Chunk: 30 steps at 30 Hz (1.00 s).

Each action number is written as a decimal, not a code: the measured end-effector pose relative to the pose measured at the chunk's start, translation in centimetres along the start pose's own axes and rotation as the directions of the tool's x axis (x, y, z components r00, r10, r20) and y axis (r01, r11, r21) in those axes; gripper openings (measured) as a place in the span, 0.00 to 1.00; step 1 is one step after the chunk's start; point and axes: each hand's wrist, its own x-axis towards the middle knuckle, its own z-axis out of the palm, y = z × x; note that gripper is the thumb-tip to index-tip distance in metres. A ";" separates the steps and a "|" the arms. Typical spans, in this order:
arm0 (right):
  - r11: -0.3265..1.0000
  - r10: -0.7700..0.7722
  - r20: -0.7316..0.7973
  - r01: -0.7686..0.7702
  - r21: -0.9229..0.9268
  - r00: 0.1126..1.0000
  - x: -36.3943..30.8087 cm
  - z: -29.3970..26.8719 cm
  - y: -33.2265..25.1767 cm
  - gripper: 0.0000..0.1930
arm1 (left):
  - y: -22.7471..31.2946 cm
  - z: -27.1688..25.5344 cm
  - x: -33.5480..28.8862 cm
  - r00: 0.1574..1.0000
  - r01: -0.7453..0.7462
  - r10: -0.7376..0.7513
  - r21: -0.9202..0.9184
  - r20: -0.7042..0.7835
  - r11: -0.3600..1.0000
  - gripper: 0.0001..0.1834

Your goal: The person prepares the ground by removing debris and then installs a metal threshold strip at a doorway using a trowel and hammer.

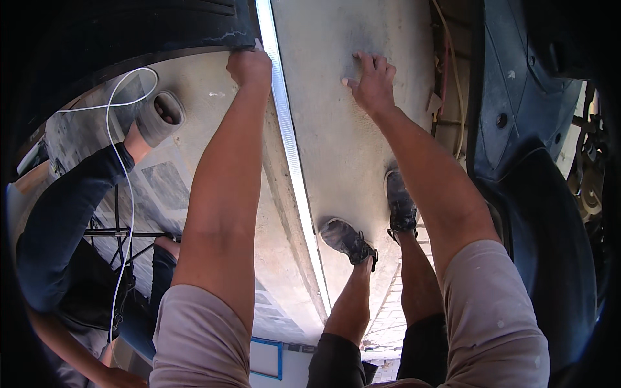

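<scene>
At the top, my left hand [249,68] is closed at the lower corner of a dark curved panel [174,26]; its fingertips are partly hidden there. The panel is smooth and black, with a few ridges along its top. My right hand [374,84] is held out over the concrete floor [349,149], fingers apart and slightly bent, with nothing in it. Between my two arms runs a long, bright ridged metal strip [288,139].
A person in blue jeans [48,239] sits at the left, one foot in a grey slipper [162,119]. A white cable [131,194] loops down beside them. Large dark moulded plastic parts [517,123] stand at the right. Hoses [458,77] lie beyond my right hand. My shoes [349,239] are below.
</scene>
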 end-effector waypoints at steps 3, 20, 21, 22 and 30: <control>1.000 -0.005 0.004 0.005 0.023 1.000 0.1 0.0 0.0 0.34 | -1.2 -0.3 -2.2 0.986 -0.112 0.104 -0.058 -0.131 0.992 0.16; 0.986 0.100 0.098 -0.111 0.123 0.990 0.8 -0.6 -0.9 0.36 | -7.0 -0.6 -2.3 0.972 -0.136 0.155 -0.110 0.177 0.984 0.26; 0.986 0.105 0.093 -0.115 0.117 0.990 0.8 -0.6 -0.7 0.35 | -6.4 -0.6 -2.2 0.960 -0.114 0.141 -0.121 0.243 0.986 0.27; 0.987 0.109 0.088 -0.119 0.112 0.990 0.8 -0.6 -0.4 0.35 | -5.9 -0.6 -2.3 0.957 -0.117 0.144 -0.119 0.251 0.986 0.27; 0.984 0.107 0.094 -0.119 0.136 0.990 0.9 -0.6 -0.1 0.35 | -4.9 -0.9 -2.4 0.947 0.057 -0.002 -0.161 0.322 0.985 0.20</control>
